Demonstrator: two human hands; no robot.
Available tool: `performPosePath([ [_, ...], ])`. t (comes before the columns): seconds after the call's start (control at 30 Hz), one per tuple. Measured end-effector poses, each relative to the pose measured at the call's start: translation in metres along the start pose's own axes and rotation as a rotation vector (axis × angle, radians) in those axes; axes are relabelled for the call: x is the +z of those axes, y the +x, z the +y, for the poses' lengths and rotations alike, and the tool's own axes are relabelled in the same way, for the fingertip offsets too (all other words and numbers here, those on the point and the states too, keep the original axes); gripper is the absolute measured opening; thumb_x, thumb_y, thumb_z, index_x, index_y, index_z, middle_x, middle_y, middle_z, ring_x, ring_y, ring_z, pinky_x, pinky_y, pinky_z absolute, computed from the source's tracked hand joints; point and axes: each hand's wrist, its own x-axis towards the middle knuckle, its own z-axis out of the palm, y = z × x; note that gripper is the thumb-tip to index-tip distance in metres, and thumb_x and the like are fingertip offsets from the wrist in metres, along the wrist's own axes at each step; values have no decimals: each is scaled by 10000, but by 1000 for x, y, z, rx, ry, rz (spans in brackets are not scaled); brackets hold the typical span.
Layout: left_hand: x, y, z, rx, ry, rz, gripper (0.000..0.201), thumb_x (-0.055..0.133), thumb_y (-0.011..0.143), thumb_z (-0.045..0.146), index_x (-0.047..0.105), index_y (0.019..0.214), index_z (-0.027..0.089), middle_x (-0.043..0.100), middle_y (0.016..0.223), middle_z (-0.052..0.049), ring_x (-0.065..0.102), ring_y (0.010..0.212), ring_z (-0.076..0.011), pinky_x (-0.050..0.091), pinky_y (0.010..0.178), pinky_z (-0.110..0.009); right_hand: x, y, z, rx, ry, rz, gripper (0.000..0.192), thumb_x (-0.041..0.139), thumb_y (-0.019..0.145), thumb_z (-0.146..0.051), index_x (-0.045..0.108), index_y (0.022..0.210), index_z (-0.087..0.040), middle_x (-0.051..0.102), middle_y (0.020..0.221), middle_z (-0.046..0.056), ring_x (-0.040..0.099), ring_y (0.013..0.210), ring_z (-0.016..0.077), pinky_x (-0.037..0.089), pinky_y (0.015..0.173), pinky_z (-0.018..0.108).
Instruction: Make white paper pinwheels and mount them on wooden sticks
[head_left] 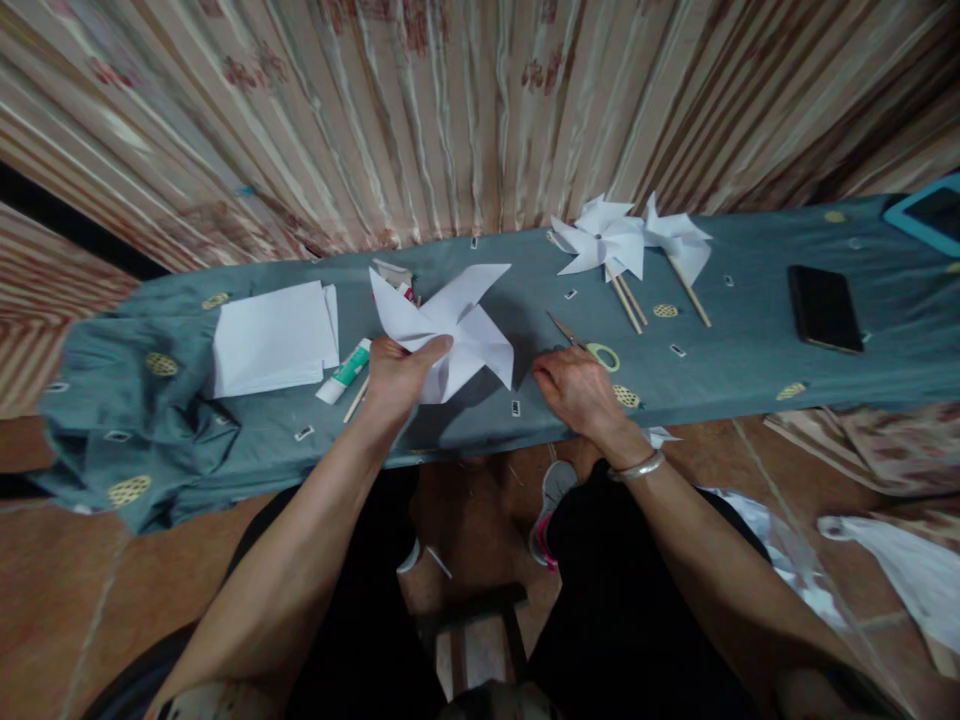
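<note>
My left hand (pixel 405 370) pinches a white folded-paper pinwheel (pixel 472 335) near its centre, thumb on top, holding it over the cloth-covered table. No stick shows on this pinwheel. My right hand (pixel 574 388) is low over the cloth to its right, fingers curled together; whatever they hold, if anything, is hidden. Right beside that hand lie scissors (pixel 602 356) with light green handles, partly covered by it. A green-and-white glue stick (pixel 346 371) and a thin wooden stick (pixel 356 401) lie left of my left hand. Behind the pinwheel, a small red-and-white item (pixel 405 291) is partly hidden.
A stack of white paper (pixel 270 340) lies on the left. Several finished pinwheels on sticks (pixel 602 240) lie at the back right. Further right are a black phone (pixel 825 308) and a blue-framed device (pixel 926 215). A curtain (pixel 450 120) hangs along the table's far edge.
</note>
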Motion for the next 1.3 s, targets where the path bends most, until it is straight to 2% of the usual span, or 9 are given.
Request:
performPosePath([
  [0.13,0,0,0,18,29,-3,211,816,531,297,725,671,169,742,690,-29,657,606,-184,527,557,-280,-6,6,2,97,181,119,195,525,877,-193,720,865,-189,737,866,95,665,868,263,493,843,388],
  [0.23,2,-1,0,61,64,-6,191,816,524,280,721,659,184,745,699,-21,670,638,-199,539,578,-290,-16,10,1,188,479,241,124,593,843,-247,711,856,-209,739,874,63,681,861,243,518,840,395],
  [0.3,4,-4,-1,80,84,-25,172,810,530,268,721,656,192,751,713,-23,679,665,-212,551,595,-299,-23,11,-8,155,706,289,83,634,822,-267,701,847,-226,733,1012,56,679,977,234,516,916,408],
  [0.37,6,-6,-1,89,91,-59,163,801,547,269,728,671,194,758,736,-31,686,684,-220,560,606,-306,-29,11,-22,76,816,294,48,658,814,-258,698,838,-245,661,1239,52,615,1166,236,467,1028,433],
  [0.47,7,-10,-2,109,100,-108,179,793,580,291,738,710,181,761,754,-40,690,687,-218,560,606,-298,-32,12,-46,46,793,276,25,683,810,-243,699,824,-256,508,1439,27,487,1331,232,375,1133,438],
  [0.6,5,-13,-3,125,141,-130,191,795,606,308,731,707,158,750,720,-43,681,659,-207,542,566,-273,-31,16,-61,38,738,264,41,680,818,-224,709,813,-252,477,1465,20,415,1393,241,341,1160,443],
  [0.9,4,-14,-4,157,130,-133,234,785,600,313,716,704,115,733,693,-44,659,605,-172,537,538,-246,-18,21,-58,-9,875,319,48,710,789,-235,732,788,-278,502,1442,-13,361,1420,273,262,1180,503],
  [1.1,2,-15,-2,176,156,-148,232,773,613,309,715,717,110,737,705,-47,664,623,-173,542,547,-241,-16,21,-58,-12,923,302,46,709,783,-237,733,786,-276,515,1426,-3,385,1399,293,267,1170,516],
  [1.3,3,-14,-2,220,195,-152,198,751,607,308,694,644,122,714,640,-37,632,559,-154,512,508,-228,-16,21,-55,-21,928,278,40,710,780,-243,728,774,-278,537,1404,-3,303,1451,297,195,1201,521],
])
